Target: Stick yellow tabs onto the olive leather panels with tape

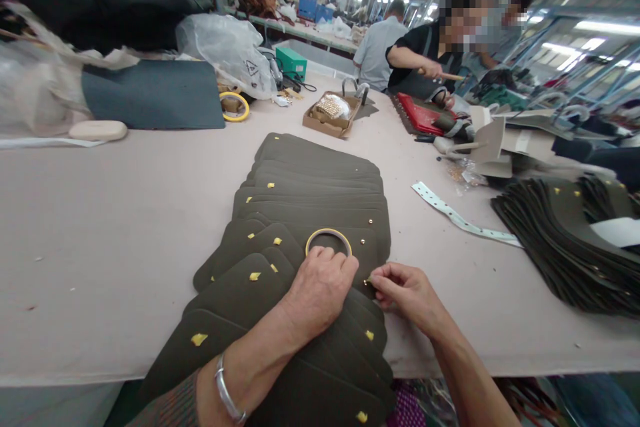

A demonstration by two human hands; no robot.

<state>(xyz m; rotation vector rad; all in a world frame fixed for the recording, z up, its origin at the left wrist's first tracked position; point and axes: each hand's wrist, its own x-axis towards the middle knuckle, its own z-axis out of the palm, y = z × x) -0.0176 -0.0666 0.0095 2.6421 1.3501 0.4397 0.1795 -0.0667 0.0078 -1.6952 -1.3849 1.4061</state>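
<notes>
Dark olive panels [320,177] lie overlapped in a long fanned row down the table, several with small yellow tape pieces [199,339] and a few with small gold studs [363,241] near the right edge. My left hand [323,287] has its fingers curled round the near side of a yellow tape roll [329,232], resting over the panels. At the panels' right edge, the thumb and forefinger of my right hand [400,287] are pinched on a small bit of yellow tape [369,279] beside a gold stud.
A stack of dark panels [565,247] and a white perforated strip [463,221] lie right. Farther back are a cardboard box [327,127], a second tape roll [235,107], a grey-blue sheet [155,95] and plastic bags. A person [425,53] works at back right.
</notes>
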